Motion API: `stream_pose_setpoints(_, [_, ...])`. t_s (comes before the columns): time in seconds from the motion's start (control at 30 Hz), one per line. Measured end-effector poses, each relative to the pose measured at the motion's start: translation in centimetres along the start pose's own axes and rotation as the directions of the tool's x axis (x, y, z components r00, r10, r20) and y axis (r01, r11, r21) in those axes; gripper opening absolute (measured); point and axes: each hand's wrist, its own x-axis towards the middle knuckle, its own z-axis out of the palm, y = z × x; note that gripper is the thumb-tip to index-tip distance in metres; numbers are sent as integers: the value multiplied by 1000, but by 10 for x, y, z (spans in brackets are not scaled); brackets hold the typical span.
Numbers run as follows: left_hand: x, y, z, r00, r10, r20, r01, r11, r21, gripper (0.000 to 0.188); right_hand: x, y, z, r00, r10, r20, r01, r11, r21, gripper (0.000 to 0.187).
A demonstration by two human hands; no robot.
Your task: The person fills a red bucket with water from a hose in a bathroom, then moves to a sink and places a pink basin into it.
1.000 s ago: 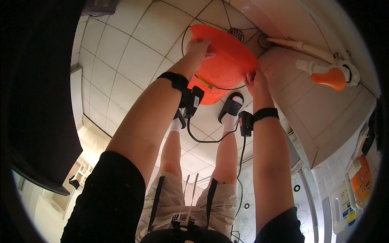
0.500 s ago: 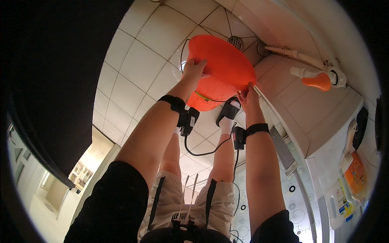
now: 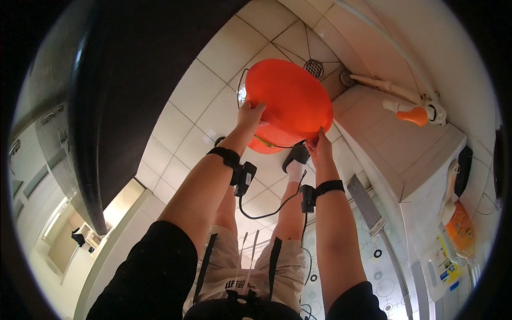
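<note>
An orange-red plastic bucket (image 3: pixel 289 95) is held out in front of me, tilted above the tiled floor. My left hand (image 3: pixel 249 116) grips its near left edge, thumb laid over the orange plastic. On the near right edge, my right hand (image 3: pixel 318 148) pinches the rim between thumb and fingers. The bucket's thin wire handle (image 3: pixel 241 84) bows out on the left, and a piece with a green part shows below the rim. Some of my fingers are hidden behind the bucket. Black straps with small boxes sit on both wrists.
A round floor drain (image 3: pixel 313 68) lies beyond the bucket. Right of it is a white tiled ledge (image 3: pixel 373 144), with a white pipe and orange-handled valve (image 3: pixel 413 114) above. Brushes and an orange bottle (image 3: pixel 460 230) stand far right. A large dark panel (image 3: pixel 133 96) fills the left.
The bucket has shifted slightly down and left in the picture, and its face looks rounder. Both hands keep their grip. The dark panel on the left covers a different area as the view has turned.
</note>
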Motion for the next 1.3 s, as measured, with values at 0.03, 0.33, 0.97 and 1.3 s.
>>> stream_pose_setpoints(0.03, [0,-1,-3,1000,10,9,-10,1000,-9,46,0,3,-1,1000,-15,26,15,1000,4,42])
stream_pose_setpoints(0.33, [-10,-8,-18,1000,-16,-13,16,1000,-7,49,-18,10,13,998,-33,-44,32,999,-29,45])
stream_pose_setpoints(0.97, [-18,-7,-30,1000,-7,17,7,1000,6,56,-9,23,-1,998,-64,17,66,995,-75,55])
stream_pose_setpoints(1.3, [-14,-20,-30,999,5,48,-3,1000,-26,60,-15,22,-2,998,-63,16,64,996,-61,49])
